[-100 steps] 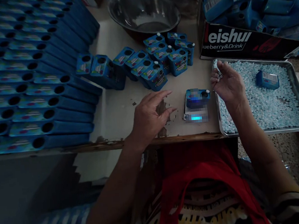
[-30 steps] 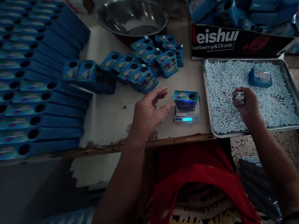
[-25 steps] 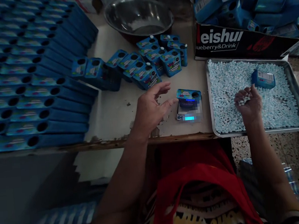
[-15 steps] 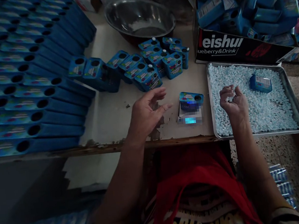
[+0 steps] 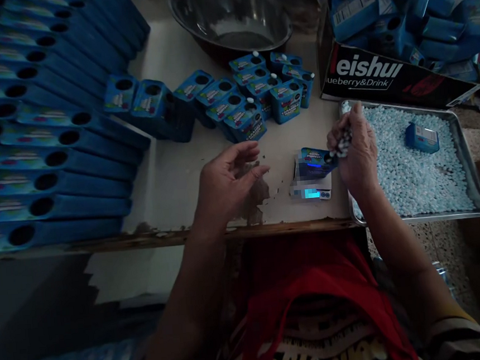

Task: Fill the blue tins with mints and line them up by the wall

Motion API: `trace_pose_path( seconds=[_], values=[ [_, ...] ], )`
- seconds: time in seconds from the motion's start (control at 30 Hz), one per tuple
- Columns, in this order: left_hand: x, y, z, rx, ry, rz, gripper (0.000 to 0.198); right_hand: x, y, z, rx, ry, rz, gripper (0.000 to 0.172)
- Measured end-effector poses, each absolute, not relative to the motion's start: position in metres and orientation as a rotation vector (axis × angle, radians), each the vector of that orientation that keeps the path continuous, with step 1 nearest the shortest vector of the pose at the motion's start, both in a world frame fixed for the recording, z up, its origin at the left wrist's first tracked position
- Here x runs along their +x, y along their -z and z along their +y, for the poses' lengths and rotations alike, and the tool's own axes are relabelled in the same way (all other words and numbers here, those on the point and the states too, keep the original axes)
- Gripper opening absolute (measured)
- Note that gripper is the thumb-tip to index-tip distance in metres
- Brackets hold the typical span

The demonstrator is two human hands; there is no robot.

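Observation:
My right hand (image 5: 359, 158) is closed around a handful of small pale candies (image 5: 341, 145), held beside the round hole in the top of a blue candy box (image 5: 316, 157). That box stands upright on a small digital scale (image 5: 325, 185) with a lit display. Over the table to the left of the scale, my left hand (image 5: 226, 184) hovers with its fingers apart and nothing in it. A metal tray (image 5: 420, 218) on the right holds a spread of pale blue and white candies (image 5: 412, 182), with another blue box (image 5: 422, 137) lying on them.
Rows of blue boxes (image 5: 55, 185) with round holes fill the left side. Several capped and uncapped boxes (image 5: 244, 126) stand behind my left hand. A steel bowl (image 5: 229, 13) sits at the back. Beyond the tray, a black carton (image 5: 365, 76) is heaped with blue boxes.
My right hand has moved left from above the tray to the box on the scale, carrying candies. My left hand stays open in about the same place.

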State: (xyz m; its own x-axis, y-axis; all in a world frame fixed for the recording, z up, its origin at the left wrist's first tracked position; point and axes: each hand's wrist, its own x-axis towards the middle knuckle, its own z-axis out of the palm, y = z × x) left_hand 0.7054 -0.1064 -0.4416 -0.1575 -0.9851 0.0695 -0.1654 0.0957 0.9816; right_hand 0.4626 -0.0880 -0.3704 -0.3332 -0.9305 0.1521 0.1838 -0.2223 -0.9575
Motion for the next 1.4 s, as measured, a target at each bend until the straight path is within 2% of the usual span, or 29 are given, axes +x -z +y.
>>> trace_pose_path(
  seconds=[0.17, 0.4, 0.57, 0.77, 0.87, 1.0, 1.1, 1.2, 1.4],
  values=[
    [0.704, 0.440, -0.107, 1.194, 1.184, -1.495, 0.060, 0.460, 0.375, -0.092, -1.022, 1.661, 1.220, 0.056],
    [0.699, 0.441, -0.104, 1.194, 1.134, -1.511, 0.058, 0.385, 0.369, -0.099, -0.576, 1.679, 1.067, 0.037],
    [0.683, 0.422, -0.099, 1.183, 0.999, -1.614, 0.040, 0.337, 0.390, -0.073, -0.270, 1.694, 1.050, 0.029],
    [0.654, 0.395, -0.103, 1.086, 0.803, -1.890, 0.014, 0.334, 0.399, -0.039, -0.304, 1.439, 1.142, 0.011],
    [0.645, 0.393, -0.108, 1.084, 0.740, -1.959, 0.011, 0.332, 0.400, -0.040, -0.420, 1.406, 1.215, 0.017],
    [0.643, 0.393, -0.108, 1.132, 0.734, -1.961, 0.016, 0.326, 0.408, -0.053, -0.506, 1.498, 1.284, 0.020],
    [0.642, 0.394, -0.105, 1.141, 0.778, -1.942, 0.017, 0.320, 0.414, -0.059, -0.476, 1.530, 1.280, 0.021],
    [0.639, 0.395, -0.104, 1.136, 0.781, -1.941, 0.010, 0.315, 0.417, -0.060, -0.409, 1.510, 1.230, 0.023],
    [0.622, 0.400, -0.110, 1.154, 0.673, -2.027, 0.006, 0.317, 0.412, -0.055, -0.367, 1.471, 1.103, 0.028]
  ],
)
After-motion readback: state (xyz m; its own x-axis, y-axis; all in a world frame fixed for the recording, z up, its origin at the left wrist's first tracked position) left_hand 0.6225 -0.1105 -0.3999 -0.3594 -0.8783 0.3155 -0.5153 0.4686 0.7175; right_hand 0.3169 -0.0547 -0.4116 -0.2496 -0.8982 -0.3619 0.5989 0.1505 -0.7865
